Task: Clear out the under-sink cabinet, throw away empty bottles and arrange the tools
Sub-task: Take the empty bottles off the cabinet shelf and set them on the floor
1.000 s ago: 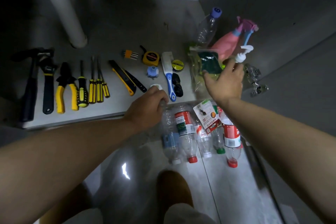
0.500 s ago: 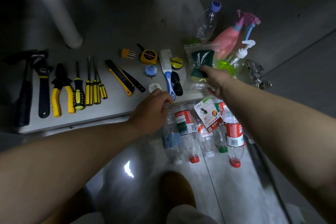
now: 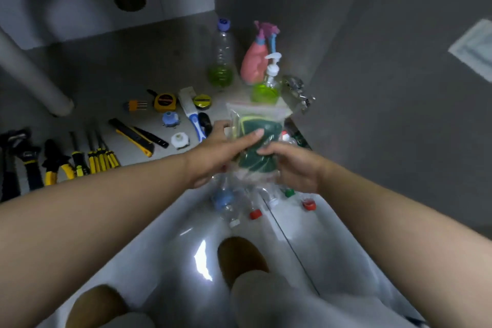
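Observation:
Both hands hold a clear zip bag point(image 3: 257, 114) with green scouring pads inside, lifted above the cabinet's front edge. My left hand point(image 3: 218, 153) grips its left side, thumb across the pads. My right hand point(image 3: 295, 168) grips its lower right corner. Under the bag, several empty plastic bottles point(image 3: 229, 204) with red, green and white caps lie on the white floor. Tools lie in a row on the cabinet floor point(image 3: 111, 74): pliers point(image 3: 57, 165), screwdrivers point(image 3: 98, 154), a utility knife point(image 3: 133, 137), a tape measure point(image 3: 165, 101).
A bottle with green liquid point(image 3: 221, 61), a pink spray bottle point(image 3: 257, 61) and a green pump bottle point(image 3: 267, 85) stand at the cabinet's back right. A white drain pipe point(image 3: 32, 77) runs down at left. A metal hinge point(image 3: 299, 90) sits on the right wall. My feet point(image 3: 239, 258) are below.
My right hand has lifted the bag of pads off the cabinet floor toward me. My left hand left the bottles and took hold of the bag's left side. The camera tilted.

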Demonstrator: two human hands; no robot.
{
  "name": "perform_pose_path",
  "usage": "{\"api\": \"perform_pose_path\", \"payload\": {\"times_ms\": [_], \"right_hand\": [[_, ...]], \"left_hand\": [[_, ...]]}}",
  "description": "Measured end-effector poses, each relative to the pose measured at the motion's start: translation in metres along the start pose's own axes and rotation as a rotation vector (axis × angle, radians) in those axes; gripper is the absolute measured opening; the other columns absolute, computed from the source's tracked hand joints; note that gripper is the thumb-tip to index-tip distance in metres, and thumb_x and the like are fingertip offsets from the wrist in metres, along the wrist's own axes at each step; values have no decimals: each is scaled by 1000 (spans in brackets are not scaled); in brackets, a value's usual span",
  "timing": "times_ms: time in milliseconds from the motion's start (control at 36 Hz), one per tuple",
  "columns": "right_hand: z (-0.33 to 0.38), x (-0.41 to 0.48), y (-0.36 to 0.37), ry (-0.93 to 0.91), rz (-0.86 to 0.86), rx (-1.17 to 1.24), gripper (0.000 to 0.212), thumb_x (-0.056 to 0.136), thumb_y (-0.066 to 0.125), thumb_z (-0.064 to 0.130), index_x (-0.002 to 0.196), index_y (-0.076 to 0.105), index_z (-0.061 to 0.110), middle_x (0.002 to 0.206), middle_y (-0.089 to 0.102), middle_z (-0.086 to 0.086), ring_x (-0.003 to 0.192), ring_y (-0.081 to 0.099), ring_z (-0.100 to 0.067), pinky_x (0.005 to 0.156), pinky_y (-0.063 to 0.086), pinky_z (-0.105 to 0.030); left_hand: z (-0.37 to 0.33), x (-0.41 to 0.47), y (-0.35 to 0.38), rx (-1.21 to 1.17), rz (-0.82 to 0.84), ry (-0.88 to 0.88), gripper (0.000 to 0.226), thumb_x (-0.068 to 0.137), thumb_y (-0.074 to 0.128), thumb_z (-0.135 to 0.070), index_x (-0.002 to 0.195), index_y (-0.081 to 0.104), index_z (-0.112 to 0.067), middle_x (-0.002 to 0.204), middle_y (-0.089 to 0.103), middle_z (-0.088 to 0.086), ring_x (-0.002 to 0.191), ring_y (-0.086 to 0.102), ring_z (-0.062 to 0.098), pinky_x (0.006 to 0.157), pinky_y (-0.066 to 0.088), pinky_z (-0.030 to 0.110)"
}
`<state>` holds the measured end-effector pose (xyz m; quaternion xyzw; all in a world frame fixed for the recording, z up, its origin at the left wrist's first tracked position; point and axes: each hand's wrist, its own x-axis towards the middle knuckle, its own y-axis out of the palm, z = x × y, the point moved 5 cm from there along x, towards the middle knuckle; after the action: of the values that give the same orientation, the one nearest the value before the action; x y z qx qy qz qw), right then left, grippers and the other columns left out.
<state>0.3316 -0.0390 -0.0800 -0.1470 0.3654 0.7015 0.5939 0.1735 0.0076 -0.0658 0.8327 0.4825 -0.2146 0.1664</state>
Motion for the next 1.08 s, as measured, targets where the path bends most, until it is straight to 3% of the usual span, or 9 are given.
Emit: {"api": "perform_pose_path", "payload": {"times_ms": [111,250,333,444,611,750,889,972,1083], "right_hand": [[-33,-31,-27,-106,-7,42,51,90,69,18,139,56,17,135,64,-14,130,57,-33,115,38,-52],[-85,-57,-69,-182,-65,291,51,90,73,18,139,57,19,141,59,-15,132,56,-31,111,44,-50],[-120,-64,-90,-111,-161,421,54,87,73,16,138,58,11,135,64,-16,120,65,-28,95,56,-39],[-163,-73,-115,31,-306,564,54,76,74,13,129,64,4,122,70,-20,101,73,-31,75,60,-38],[-203,-83,-141,158,-435,584,46,78,67,15,124,67,5,121,70,-20,100,73,-32,76,61,-42],[-214,-86,-148,193,-433,562,41,78,67,16,117,74,5,127,67,-22,115,66,-37,113,39,-54],[-213,-81,-144,182,-460,572,37,74,64,15,107,78,6,122,69,-22,104,70,-36,101,49,-48],[-213,-76,-140,109,-479,646,40,73,58,11,108,76,3,118,69,-22,105,68,-39,103,48,-56],[-222,-77,-134,64,-456,786,39,76,49,7,104,75,1,110,67,-24,98,69,-41,83,57,-55]], "left_hand": [[11,4,43,74,-61,59,73,62,87,-58,118,48,-33,114,72,3,97,74,17,88,62,44],[43,15,102,207,59,-52,65,62,83,-68,113,53,-40,111,72,-3,96,73,15,85,62,39],[52,17,113,370,79,-60,51,75,69,-75,108,61,-37,110,68,-7,97,68,13,87,59,37],[49,29,118,699,1,211,24,97,63,-38,115,70,-24,116,65,5,101,64,22,97,54,42],[48,71,138,1294,182,472,79,86,71,-8,153,38,-34,164,22,4,135,48,32,91,56,44],[57,106,144,1579,208,466,96,82,67,5,158,23,-34,170,4,3,134,48,36,73,47,40],[59,121,144,1623,155,458,96,78,71,6,156,27,-29,168,8,7,129,53,40,91,54,53],[58,126,142,1600,113,435,95,73,74,9,150,33,-29,162,15,9,115,59,38,82,52,46],[52,126,139,1562,89,458,76,74,69,14,136,44,-23,149,27,11,100,61,37,67,44,40]]}}
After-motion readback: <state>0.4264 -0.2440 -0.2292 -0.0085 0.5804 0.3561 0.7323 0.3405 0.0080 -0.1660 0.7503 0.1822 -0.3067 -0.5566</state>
